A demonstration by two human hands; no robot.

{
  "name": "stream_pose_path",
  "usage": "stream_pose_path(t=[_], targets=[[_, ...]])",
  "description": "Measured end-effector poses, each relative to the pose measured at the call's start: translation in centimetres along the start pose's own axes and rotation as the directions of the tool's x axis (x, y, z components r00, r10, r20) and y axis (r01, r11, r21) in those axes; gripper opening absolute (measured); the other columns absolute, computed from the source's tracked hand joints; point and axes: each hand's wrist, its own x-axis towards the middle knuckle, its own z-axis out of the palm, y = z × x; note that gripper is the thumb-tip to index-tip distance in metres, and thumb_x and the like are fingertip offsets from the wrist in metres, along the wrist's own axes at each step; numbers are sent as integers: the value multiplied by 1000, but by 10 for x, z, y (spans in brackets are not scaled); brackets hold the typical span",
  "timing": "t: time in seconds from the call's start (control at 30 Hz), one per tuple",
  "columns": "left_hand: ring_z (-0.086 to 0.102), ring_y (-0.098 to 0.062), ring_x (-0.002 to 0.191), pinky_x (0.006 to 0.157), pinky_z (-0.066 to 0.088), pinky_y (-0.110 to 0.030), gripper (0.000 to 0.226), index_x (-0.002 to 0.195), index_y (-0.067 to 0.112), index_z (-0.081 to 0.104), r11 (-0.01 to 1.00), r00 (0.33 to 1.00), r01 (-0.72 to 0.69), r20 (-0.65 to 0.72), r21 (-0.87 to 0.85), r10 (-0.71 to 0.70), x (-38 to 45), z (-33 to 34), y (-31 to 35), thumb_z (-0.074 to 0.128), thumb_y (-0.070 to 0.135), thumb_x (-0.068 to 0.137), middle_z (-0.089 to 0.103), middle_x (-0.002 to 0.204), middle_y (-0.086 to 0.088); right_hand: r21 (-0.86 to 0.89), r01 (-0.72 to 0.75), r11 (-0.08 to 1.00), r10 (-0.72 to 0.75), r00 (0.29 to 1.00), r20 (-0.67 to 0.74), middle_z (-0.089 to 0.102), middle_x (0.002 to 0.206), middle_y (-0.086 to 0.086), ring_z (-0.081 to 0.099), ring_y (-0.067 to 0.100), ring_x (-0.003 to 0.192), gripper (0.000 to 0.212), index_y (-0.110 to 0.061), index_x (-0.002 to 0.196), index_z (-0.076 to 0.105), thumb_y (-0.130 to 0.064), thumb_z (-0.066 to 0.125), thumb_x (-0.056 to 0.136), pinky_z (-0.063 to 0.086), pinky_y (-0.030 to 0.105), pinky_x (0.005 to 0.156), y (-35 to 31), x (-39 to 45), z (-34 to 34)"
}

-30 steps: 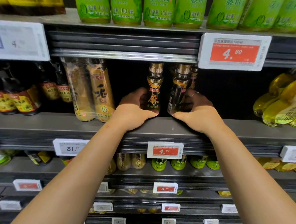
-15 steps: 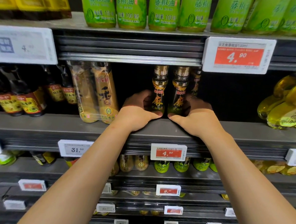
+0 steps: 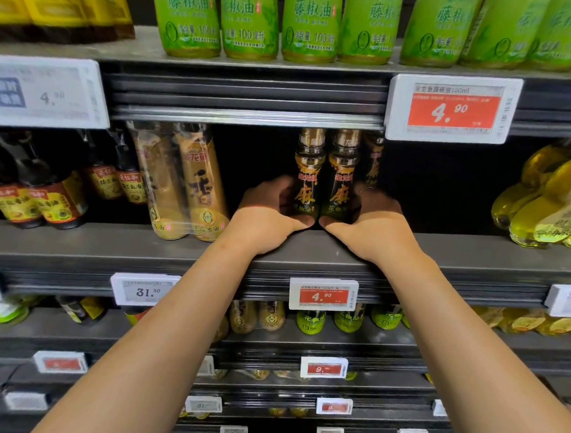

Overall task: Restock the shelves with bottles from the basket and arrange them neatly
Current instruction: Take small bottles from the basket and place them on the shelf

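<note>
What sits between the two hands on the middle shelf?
In the head view, two dark bottles stand upright side by side between the left hand and right hand; each hand's grip wraps one bottle.

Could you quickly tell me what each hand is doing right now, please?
Left hand: grips the left dark glass bottle with the orange label.
Right hand: grips the matching right dark glass bottle.

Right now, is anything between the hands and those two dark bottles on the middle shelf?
Nothing visible. The left hand grips the left dark bottle and the right hand grips the right dark bottle, which stand side by side on the shelf. A third bottle stands behind them.
</note>
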Motion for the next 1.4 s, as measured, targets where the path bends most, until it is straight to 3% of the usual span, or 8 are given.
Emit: stream_pose_path(t=[0.43, 0.57, 0.73, 0.9, 1.03, 1.13, 1.27, 1.4], targets=[[63, -13, 110, 98, 52, -32, 71, 138, 23, 50, 1000, 1000, -9, -23, -12, 8, -18, -11, -3, 84, 41, 79, 65, 126, 4, 38, -42, 998, 43, 998, -41, 68, 113, -3, 65, 17, 106, 56, -24, 126, 61, -52, 78, 81, 53, 31, 95, 14, -25, -19], [51, -5, 69, 55, 34, -17, 47, 97, 8, 67, 973, 995, 17, -101, 232, 7, -38, -17, -3, 71, 54, 87, 61, 81, 6, 23, -64, 998, 66, 989, -136, 63, 95, -13, 60, 5, 85, 37, -29, 114, 66, -47, 78, 83, 47, 23, 81, 27, -46, -29], [62, 6, 100, 89, 51, -16, 33, 116, 32, 65, 948, 951, -307, -5, -85, 308, -68, -18, -8, 77, 36, 86, 64, 105, 23, 72, 11, 997, 9, 962, -271, 64, 99, -14, 61, 2, 92, 23, -33, 106, 65, -31, 76, 86, 51, 22, 86, 47, -94, -29], [69, -9, 102, 88, 55, -22, 30, 114, 33, 65, 825, 874, -473, -47, -308, 484, -101, -6, -4, 77, 23, 89, 69, 102, 15, 102, 79, 992, -29, 906, -423, 60, 110, -10, 61, 2, 97, 23, -25, 111, 66, -21, 70, 89, 47, 9, 82, 81, -159, -27], [70, -22, 94, 84, 56, -25, 25, 110, 29, 66, 720, 833, -451, 39, -528, 551, -131, 31, 17, 73, 23, 88, 70, 96, 4, 82, -100, 992, 121, 941, -317, 57, 104, -5, 56, -6, 91, 22, -23, 109, 65, -18, 72, 89, 41, 8, 73, 140, -202, -23], [69, -12, 88, 78, 55, -22, 22, 104, 27, 68, 803, 867, -284, 217, -524, 448, -148, 80, 24, 74, 16, 86, 70, 92, 5, 77, -329, 941, 337, 929, -154, 62, 98, -1, 60, 12, 86, 21, -23, 108, 64, -22, 72, 89, 41, 25, 74, 202, -235, -17], [54, -7, 67, 63, 42, -14, 23, 98, 13, 65, 913, 870, -63, 425, -403, 248, -174, 160, 24, 65, -8, 90, 60, 82, 1, 128, -552, 824, 556, 831, 8, 66, 91, -1, 61, 21, 84, 14, -22, 99, 64, -17, 72, 89, 43, 26, 75, 283, -301, -3], [53, -3, 61, 58, 45, -10, 17, 100, 8, 59, 978, 809, -74, 562, -195, 173, -213, 234, 23, 53, -7, 96, 55, 77, 0, 135, -719, 681, 713, 694, 97, 67, 82, -2, 63, 22, 82, 12, -21, 84, 63, -15, 75, 84, 41, 25, 71, 357, -379, 9]])
